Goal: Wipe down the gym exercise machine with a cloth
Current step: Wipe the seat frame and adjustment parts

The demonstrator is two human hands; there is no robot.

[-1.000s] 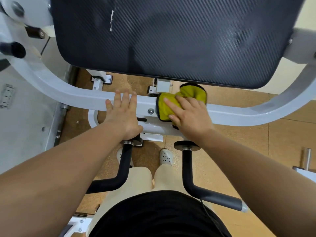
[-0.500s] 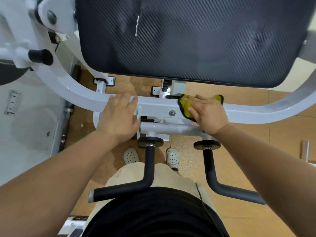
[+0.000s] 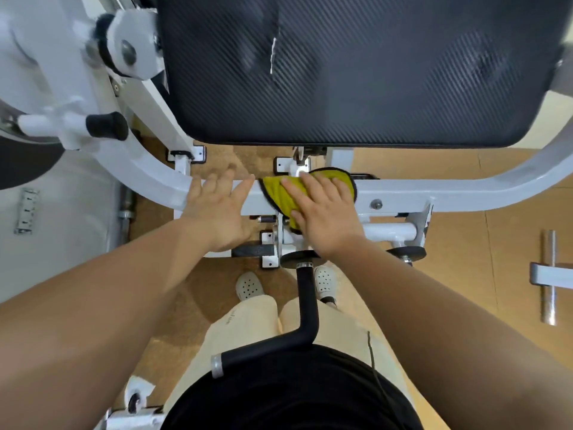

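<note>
Mid-wipe on the white crossbar, cloth pinned flat under the right hand

The yellow cloth [image 3: 276,193] is draped over the middle of the crossbar [image 3: 449,193], just below the big black pad [image 3: 356,72]. The right hand [image 3: 325,215] lies on top of it, fingers straight and a little spread, pressing rather than gripping. The left hand [image 3: 217,209] is flat on the bare bar just beside the cloth's left edge, fingers straight too, looks like bracing. The bar's long axis runs left to right and curves up at both ends, so I'd guess the next stroke slides sideways along it; rightward is open, leftward the other hand's in the way. Smooth painted metal, so it should glide easily. Tan floor [image 3: 465,243] underneath, and a black handle [image 3: 307,305] sticks out toward the person.
</note>
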